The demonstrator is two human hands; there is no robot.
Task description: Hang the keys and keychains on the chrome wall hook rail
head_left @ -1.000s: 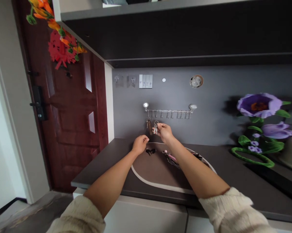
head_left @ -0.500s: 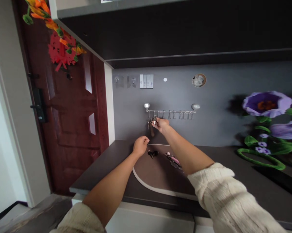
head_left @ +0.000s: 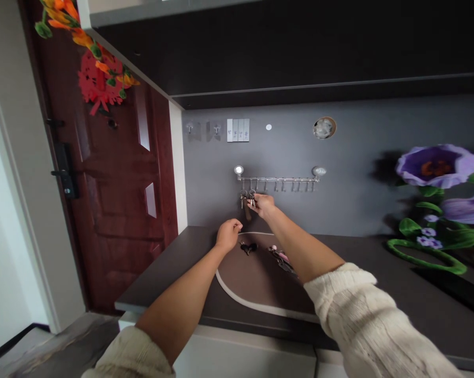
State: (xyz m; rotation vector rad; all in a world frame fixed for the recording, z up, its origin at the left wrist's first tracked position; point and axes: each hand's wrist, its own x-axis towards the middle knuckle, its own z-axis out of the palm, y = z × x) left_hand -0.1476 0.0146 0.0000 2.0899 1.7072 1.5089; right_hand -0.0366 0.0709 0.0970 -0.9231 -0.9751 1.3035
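Note:
My right hand [head_left: 261, 204] is raised to the wall beneath a metal hook rail [head_left: 278, 180], its fingers closed on a small bunch of keys [head_left: 253, 200]. The ring of these keys is at the rail's second hook from the left; whether it is fully over the hook I cannot tell. Beside it, on the first hook, hangs another set of keys [head_left: 243, 200]. Lower down, my left hand [head_left: 228, 234] hovers over the left part of a brown mat [head_left: 245, 286], fingers curled together with nothing visible in them. A black heart-shaped keychain [head_left: 248, 248] lies on the mat close by.
More keys with a pink piece [head_left: 281, 258] lie on the mat, partly behind my right forearm. Purple artificial flowers [head_left: 436, 165] stand at the right. A dark cabinet [head_left: 284, 47] overhangs the counter [head_left: 169, 268]. Small label strips [head_left: 238, 130] are on the wall; a red-brown door [head_left: 114, 210] is left.
The keys in my right hand have dropped slightly, and their ring shows more clearly at the second hook. My left hand has hardly moved. The view has shifted a little.

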